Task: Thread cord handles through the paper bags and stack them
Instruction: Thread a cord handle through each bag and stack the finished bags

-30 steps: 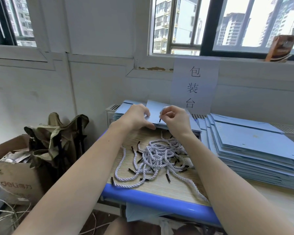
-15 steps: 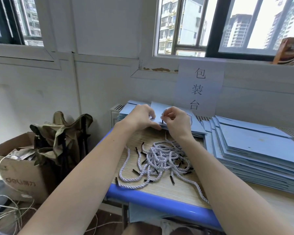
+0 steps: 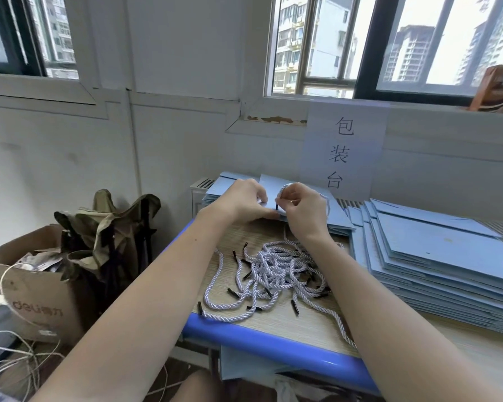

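From the head view, your right hand (image 3: 301, 208) pinches one cord (image 3: 282, 189) near its black tip (image 3: 277, 206), with the tip pointing straight down at the top paper bag (image 3: 336, 211) of the small stack at the table's far edge. Your left hand (image 3: 240, 203) lies on that same bag; its fingers curl over the bag's near left part and seem to hold the edge, though the view is too small to be sure whether they pinch it or only press it flat.

Over the last second little has moved. Both hands stay on the same spot of the bag, and the cord's loop still arches above your right knuckles. The tip has only tilted more upright and dropped closer to the paper. I judge that you are in the middle of feeding the tip into a hole, and that it is not yet through.

The loose pile of cords (image 3: 276, 274) rests in the middle of the table (image 3: 262, 340), close to its blue front edge. The tall stack of bags (image 3: 442, 265) sits along the right side. So most of the threading remains ahead of you.
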The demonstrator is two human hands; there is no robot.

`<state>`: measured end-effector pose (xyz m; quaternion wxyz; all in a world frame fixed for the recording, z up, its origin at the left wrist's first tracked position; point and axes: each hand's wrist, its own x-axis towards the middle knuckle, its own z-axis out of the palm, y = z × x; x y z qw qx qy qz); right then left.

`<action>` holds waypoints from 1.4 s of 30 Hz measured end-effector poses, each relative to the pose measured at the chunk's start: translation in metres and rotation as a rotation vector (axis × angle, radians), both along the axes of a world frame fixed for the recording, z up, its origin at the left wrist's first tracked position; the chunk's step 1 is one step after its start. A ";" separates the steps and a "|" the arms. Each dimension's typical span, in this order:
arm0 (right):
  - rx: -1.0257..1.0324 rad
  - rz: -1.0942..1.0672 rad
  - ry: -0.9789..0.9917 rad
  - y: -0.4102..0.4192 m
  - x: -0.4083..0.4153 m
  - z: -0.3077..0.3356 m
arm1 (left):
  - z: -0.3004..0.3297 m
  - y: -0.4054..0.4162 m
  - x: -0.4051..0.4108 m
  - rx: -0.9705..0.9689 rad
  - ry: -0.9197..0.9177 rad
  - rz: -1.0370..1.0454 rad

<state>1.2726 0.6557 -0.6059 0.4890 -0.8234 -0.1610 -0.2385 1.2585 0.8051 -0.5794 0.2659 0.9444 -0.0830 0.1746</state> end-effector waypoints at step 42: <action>-0.574 0.081 0.009 -0.030 -0.012 0.024 | -0.003 -0.008 -0.006 0.019 -0.105 0.017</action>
